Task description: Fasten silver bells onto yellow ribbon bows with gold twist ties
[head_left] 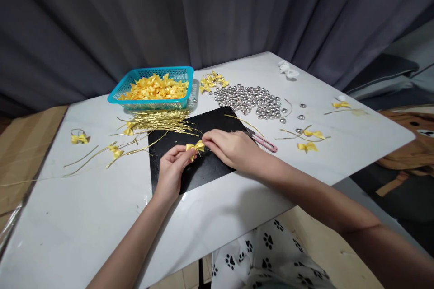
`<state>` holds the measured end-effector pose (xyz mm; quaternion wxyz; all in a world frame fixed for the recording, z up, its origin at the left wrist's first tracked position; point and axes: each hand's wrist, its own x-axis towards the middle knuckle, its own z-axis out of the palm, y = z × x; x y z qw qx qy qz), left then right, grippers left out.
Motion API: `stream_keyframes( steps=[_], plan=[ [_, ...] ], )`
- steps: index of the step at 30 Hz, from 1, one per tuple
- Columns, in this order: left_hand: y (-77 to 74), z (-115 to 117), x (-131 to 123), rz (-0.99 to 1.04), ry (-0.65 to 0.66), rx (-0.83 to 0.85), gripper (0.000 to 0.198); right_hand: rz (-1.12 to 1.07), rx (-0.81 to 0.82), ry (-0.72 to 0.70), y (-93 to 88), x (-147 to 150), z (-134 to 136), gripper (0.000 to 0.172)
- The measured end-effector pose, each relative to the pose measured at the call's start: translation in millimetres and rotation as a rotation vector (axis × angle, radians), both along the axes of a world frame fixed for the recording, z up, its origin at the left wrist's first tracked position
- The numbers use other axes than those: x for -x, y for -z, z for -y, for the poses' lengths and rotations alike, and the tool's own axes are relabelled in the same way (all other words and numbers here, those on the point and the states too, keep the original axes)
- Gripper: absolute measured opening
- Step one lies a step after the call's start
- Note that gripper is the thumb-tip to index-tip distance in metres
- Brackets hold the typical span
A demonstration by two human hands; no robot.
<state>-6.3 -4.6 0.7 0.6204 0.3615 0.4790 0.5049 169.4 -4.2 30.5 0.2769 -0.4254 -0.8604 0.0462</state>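
Note:
Over the black mat (217,122), my left hand (172,167) pinches a yellow bow (195,146) between thumb and fingers. Close to the bow's right side is my right hand (230,146), its thumb and fingertips pressed together; a thin strand shows near them, but what they grip is too small to tell. Beyond the mat's left part lies a bundle of gold ties (159,120). A pink-handled cutter (265,143) rests at the mat's right edge, beside my right hand.
A blue basket (190,82) of yellow bows stands at the back left. Silver beads (247,98) are spread behind the mat, near a small pile of yellow bows (213,81). Loose bows and ties lie left and right; a white bow (288,70) is at the back right.

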Motion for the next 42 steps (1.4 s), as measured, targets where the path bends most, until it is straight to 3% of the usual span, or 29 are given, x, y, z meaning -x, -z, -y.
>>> stream_keyframes(
  steps=[16, 31, 34, 37, 38, 40, 42],
  plan=[
    [-0.7, 2.6, -0.9, -0.023, 0.026, -0.033, 0.017, 0.131, 0.042, -0.034, 4.2, 5.2, 1.9, 0.024],
    [-0.4, 3.2, -1.8, -0.014, 0.028, -0.034, 0.017, 0.101, 0.066, -0.046, 8.1, 4.7, 1.1, 0.024],
    [1.5, 1.1, 0.6, -0.125, 0.031, -0.052, 0.018, -0.001, 0.092, -0.037, 7.4, 3.3, -1.0, 0.022],
    [3.5, -1.8, 3.3, -0.380, 0.023, -0.115, 0.017, -0.254, 0.182, 0.042, 5.7, 2.5, -3.3, 0.017],
    [3.7, -2.2, 3.5, -0.456, 0.004, -0.162, 0.017, -0.341, 0.211, 0.055, 5.0, 3.0, -3.4, 0.016],
    [3.5, -1.1, 2.4, -0.583, -0.078, -0.323, 0.034, -0.460, 0.236, 0.028, 4.2, 5.9, -2.3, 0.016],
    [3.0, 2.9, -0.6, -0.513, -0.016, -0.362, 0.041, -0.499, 0.222, -0.015, 4.3, 11.0, 0.7, 0.015]
  ],
)
